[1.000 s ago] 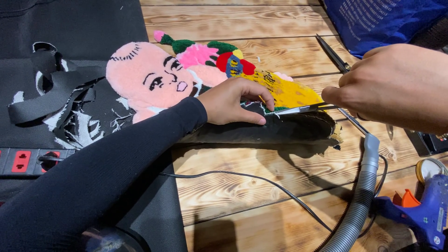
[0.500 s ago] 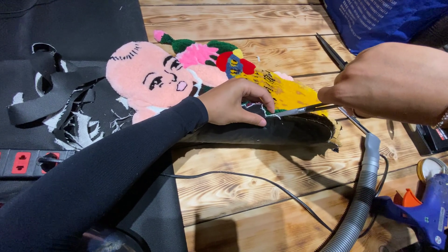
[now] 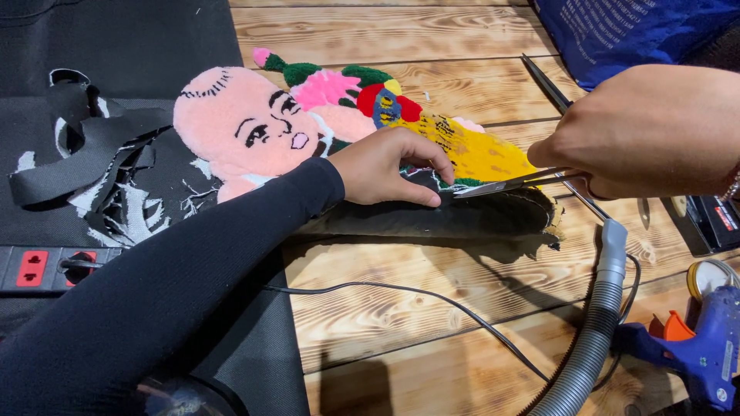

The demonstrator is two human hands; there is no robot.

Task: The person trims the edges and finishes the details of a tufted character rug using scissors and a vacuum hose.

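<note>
Scissors (image 3: 501, 185), one pair, sat gripped in my right hand (image 3: 647, 135); my left hand (image 3: 385, 166) pinned one rug (image 3: 324, 127), fingers flat.

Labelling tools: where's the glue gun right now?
In the head view, the blue glue gun lies on the wooden table at the bottom-right corner, just right of the grey vacuum hose, below the right hand.

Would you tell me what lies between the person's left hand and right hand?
In the head view, scissor blades span from the right hand toward the left hand, over the tufted rug's black backing flap.
</note>
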